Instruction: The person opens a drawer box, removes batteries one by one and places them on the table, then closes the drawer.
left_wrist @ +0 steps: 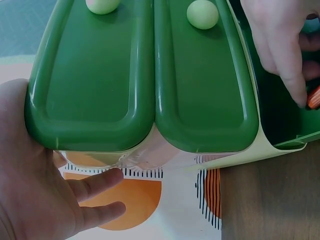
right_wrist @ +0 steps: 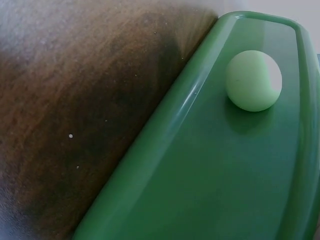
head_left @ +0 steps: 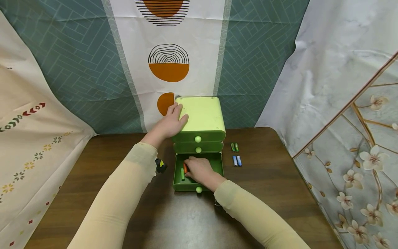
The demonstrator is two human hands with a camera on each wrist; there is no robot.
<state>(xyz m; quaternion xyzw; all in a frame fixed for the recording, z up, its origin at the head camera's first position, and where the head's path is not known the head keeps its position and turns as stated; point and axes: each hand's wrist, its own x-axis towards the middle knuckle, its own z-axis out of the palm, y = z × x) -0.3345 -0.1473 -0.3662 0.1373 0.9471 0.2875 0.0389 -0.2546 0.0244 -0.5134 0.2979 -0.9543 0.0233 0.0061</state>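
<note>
A green drawer cabinet with a pale top (head_left: 202, 114) stands on the table, its bottom drawer (head_left: 186, 187) pulled out and the two upper ones closed. My left hand (head_left: 170, 123) rests on the top's left edge, fingers extended; the left wrist view shows the same hand (left_wrist: 45, 185) against the cabinet's side. Inside the open drawer, my right hand (head_left: 200, 169) pinches an orange battery (head_left: 185, 168) between thumb and fingers. Beside it in the drawer lies a green battery (head_left: 182, 174). The right wrist view shows only the drawer front and its round knob (right_wrist: 254, 81).
Right of the cabinet, two small green batteries (head_left: 234, 147) lie side by side on the wooden table (head_left: 264, 193). Two blue-and-white batteries (head_left: 237, 161) lie nearer to me. A patterned curtain (head_left: 168, 38) hangs right behind the cabinet.
</note>
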